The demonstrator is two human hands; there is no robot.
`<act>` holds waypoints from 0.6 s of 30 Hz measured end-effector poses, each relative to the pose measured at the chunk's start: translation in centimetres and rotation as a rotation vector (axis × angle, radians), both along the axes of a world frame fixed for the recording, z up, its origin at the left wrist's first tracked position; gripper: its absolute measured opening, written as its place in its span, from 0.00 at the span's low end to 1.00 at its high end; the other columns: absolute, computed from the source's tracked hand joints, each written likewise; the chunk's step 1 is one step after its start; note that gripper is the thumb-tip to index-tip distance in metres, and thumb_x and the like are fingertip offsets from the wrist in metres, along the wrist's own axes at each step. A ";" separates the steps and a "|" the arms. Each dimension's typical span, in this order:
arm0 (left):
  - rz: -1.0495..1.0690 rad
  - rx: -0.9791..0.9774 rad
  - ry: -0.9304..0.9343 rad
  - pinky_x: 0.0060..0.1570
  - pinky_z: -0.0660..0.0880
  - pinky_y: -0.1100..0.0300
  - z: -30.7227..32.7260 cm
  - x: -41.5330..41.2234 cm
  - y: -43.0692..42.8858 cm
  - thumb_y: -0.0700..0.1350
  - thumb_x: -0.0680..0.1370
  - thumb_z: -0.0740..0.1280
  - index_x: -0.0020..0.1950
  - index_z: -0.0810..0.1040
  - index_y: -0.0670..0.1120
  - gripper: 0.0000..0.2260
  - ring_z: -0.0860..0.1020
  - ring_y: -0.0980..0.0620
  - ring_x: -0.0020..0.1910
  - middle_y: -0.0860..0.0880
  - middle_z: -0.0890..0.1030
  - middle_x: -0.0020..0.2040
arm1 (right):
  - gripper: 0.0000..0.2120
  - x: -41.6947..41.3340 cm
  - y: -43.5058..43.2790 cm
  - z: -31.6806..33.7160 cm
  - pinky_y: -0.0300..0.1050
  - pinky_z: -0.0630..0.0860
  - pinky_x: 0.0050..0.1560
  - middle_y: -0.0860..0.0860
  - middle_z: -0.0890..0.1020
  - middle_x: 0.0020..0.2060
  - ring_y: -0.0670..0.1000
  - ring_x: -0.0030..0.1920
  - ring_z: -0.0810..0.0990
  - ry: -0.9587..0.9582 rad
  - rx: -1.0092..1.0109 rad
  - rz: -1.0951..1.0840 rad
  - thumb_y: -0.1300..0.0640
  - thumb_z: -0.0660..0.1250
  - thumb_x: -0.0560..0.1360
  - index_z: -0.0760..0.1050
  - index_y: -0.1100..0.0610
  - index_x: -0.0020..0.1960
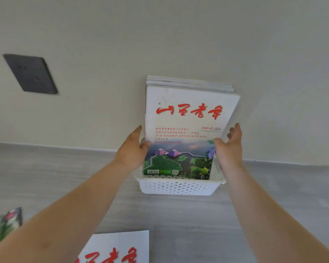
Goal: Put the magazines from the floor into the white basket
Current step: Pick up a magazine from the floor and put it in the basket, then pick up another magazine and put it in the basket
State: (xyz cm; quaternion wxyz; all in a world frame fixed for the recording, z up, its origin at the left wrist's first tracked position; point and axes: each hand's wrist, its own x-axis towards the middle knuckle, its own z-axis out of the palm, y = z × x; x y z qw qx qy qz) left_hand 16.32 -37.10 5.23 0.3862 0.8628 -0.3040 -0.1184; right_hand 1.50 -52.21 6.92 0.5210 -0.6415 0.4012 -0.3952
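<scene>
The person is standing a front magazine [188, 118] upright in the white basket [177, 186], which is sitting on the floor [179, 215] right against the wall [179, 35]. The magazine's lower edge is already lying below the basket's rim, and its top is leaning back onto the other magazines [190, 83] that are standing behind it, so the wall seems to be carrying the whole row. The left hand [134, 150] is gripping the magazine's left edge, with the thumb lying on the cover and the fingers wrapping behind. The right hand [229, 150] is meeting the right edge, with its thumb resting on the cover and its fingers reaching up alongside. Whether it is truly pinching or only steadying the edge I cannot tell. Holding both side edges is probably a way of keeping the thin cover flat and square while it is sliding down in front of the others, since a one-sided hold could be letting it bow or catch on the perforated side.

Two more are waiting on the floor nearer the person: a white-covered magazine [118, 247] with red lettering at the bottom edge of the view, and a green-covered magazine [4, 224], blurred, at the lower left. So the job is looking partly done. A dark socket plate [30, 74] is showing on the wall to the left
</scene>
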 end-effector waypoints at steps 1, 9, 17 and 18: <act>0.014 -0.016 -0.001 0.66 0.65 0.51 -0.1 -0.3 1.1 0.46 0.78 0.58 0.72 0.55 0.47 0.24 0.64 0.45 0.70 0.44 0.64 0.72 | 0.34 -0.5 0.6 0.0 0.37 0.61 0.60 0.54 0.60 0.72 0.47 0.69 0.61 0.009 -0.019 -0.012 0.70 0.57 0.73 0.47 0.54 0.73; 0.175 0.049 0.082 0.61 0.65 0.58 -3.5 -4.2 16.3 0.42 0.75 0.63 0.61 0.73 0.45 0.14 0.71 0.46 0.63 0.45 0.72 0.67 | 0.31 -4.0 11.1 -2.1 0.15 0.58 0.50 0.53 0.66 0.68 0.43 0.62 0.64 0.092 -0.182 0.096 0.71 0.60 0.70 0.56 0.56 0.70; 0.335 0.217 0.154 0.59 0.68 0.51 -8.4 -9.2 32.3 0.38 0.72 0.67 0.63 0.72 0.40 0.19 0.71 0.40 0.63 0.40 0.70 0.67 | 0.34 -7.4 25.6 -10.2 0.39 0.45 0.71 0.50 0.50 0.75 0.49 0.74 0.49 0.635 -0.386 0.532 0.53 0.61 0.74 0.45 0.52 0.73; 0.345 0.232 0.103 0.62 0.66 0.50 -8.8 -9.7 33.7 0.39 0.71 0.69 0.63 0.71 0.40 0.21 0.68 0.40 0.66 0.40 0.69 0.68 | 0.35 -7.8 26.9 -11.1 0.41 0.44 0.72 0.49 0.47 0.75 0.49 0.74 0.46 0.705 -0.402 0.574 0.50 0.60 0.74 0.43 0.51 0.73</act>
